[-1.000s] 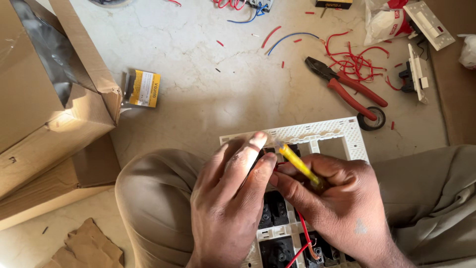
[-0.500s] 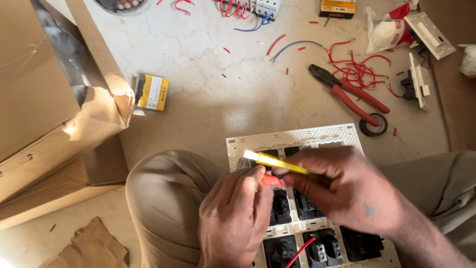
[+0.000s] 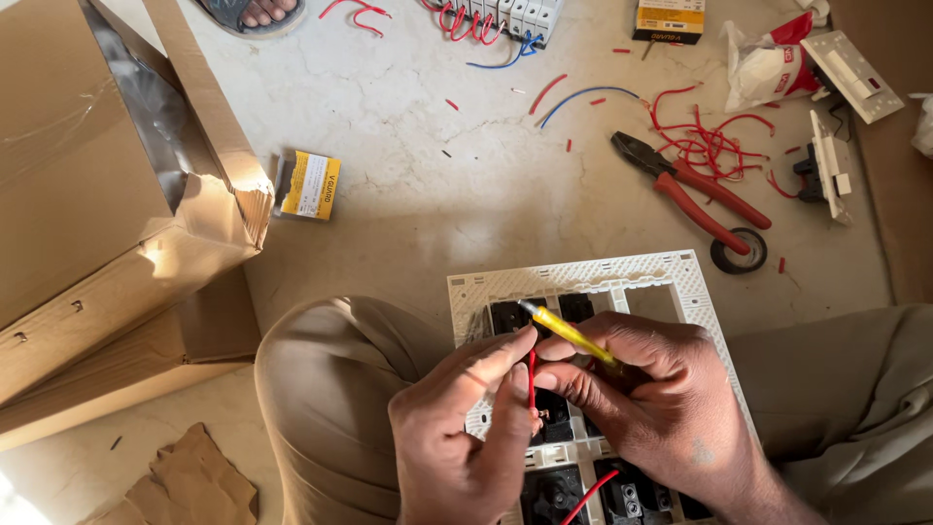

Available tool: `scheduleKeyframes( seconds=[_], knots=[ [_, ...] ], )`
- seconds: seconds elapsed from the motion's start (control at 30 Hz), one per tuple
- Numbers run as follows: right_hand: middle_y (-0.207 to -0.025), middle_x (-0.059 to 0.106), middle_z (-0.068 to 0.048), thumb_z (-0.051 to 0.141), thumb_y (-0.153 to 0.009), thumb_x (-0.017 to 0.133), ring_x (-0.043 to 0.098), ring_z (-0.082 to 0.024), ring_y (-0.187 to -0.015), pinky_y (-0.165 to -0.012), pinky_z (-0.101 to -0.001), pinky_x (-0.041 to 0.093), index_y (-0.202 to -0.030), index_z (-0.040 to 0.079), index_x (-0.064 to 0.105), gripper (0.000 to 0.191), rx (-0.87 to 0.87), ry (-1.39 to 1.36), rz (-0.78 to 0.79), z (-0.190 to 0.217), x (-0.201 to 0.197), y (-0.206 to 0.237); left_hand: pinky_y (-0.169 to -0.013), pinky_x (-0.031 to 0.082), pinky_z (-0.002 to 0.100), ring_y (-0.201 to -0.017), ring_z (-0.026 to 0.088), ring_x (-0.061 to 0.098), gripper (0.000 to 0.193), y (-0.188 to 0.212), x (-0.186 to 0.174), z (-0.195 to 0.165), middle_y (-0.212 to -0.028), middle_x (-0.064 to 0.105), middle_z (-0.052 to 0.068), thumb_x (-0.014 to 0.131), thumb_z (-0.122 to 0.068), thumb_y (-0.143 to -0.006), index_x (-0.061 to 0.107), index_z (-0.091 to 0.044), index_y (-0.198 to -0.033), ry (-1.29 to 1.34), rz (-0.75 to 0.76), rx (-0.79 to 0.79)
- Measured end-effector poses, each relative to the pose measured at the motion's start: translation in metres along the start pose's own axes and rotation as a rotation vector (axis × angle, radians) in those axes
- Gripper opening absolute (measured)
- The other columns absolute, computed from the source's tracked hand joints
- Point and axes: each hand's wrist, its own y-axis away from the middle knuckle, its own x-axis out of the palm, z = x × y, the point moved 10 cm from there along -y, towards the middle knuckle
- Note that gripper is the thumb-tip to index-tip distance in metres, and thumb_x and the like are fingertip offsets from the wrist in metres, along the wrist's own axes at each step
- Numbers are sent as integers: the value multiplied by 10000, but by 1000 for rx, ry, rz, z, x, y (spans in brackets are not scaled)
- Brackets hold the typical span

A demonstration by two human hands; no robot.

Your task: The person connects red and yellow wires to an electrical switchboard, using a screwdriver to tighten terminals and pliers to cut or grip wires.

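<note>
A white switch-plate frame (image 3: 622,277) with black switch modules rests on my lap. My right hand (image 3: 661,403) grips a yellow-handled screwdriver (image 3: 569,333), its tip pointing up-left over a black module (image 3: 510,316). My left hand (image 3: 466,437) pinches a short red wire (image 3: 531,379) between thumb and forefinger, held upright against the modules just below the screwdriver. Another red wire (image 3: 588,494) loops out between the lower modules. Both hands touch over the frame's middle.
An open cardboard box (image 3: 107,204) stands left. On the stone floor lie a small yellow box (image 3: 311,185), red-handled pliers (image 3: 695,190), a black tape roll (image 3: 739,251), red wire scraps (image 3: 700,136), a blue wire (image 3: 583,97), white switch plates (image 3: 850,68) and a breaker row (image 3: 505,15). Someone's sandalled foot (image 3: 258,12) shows at the top.
My right hand has shifted the screwdriver slightly down and right. My left hand has lifted its fingers and now pinches the red wire upright. The view has drifted downward.
</note>
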Motion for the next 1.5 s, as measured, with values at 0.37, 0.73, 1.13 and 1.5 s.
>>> scheduleKeyframes(
  seconds=[0.37,0.73,1.13,1.5],
  knots=[
    [-962,763,-65,-36,-835,765,709,-80,-892,-770,-246,602,-1141,-30,740,307,200,-287,51,-34,3,1,-905,607,284,-1006,147,752,289,4,10,35,-1073,798,166,740,36,-879,735,95,-1162,389,120,-361],
    [-926,746,-28,56,-912,756,716,-103,-831,-722,-256,589,-1051,47,772,140,-96,-38,262,13,7,-12,-795,592,224,-910,69,734,240,5,3,43,-990,819,115,729,22,-873,639,19,-1096,176,172,-417],
    [-783,761,-38,93,-820,799,685,-103,-624,-536,-262,524,-897,37,804,95,-125,154,-42,32,-13,-19,-602,532,195,-705,25,652,170,-5,5,35,-907,820,84,757,-13,-862,737,34,-1024,175,36,-357],
    [-794,697,-83,124,-889,789,657,-196,-676,-599,-334,533,-970,20,743,139,-318,187,116,59,-7,-19,-489,536,221,-509,102,690,275,14,-6,12,-829,813,58,805,30,-708,807,-72,-963,-475,-359,202]
  ],
)
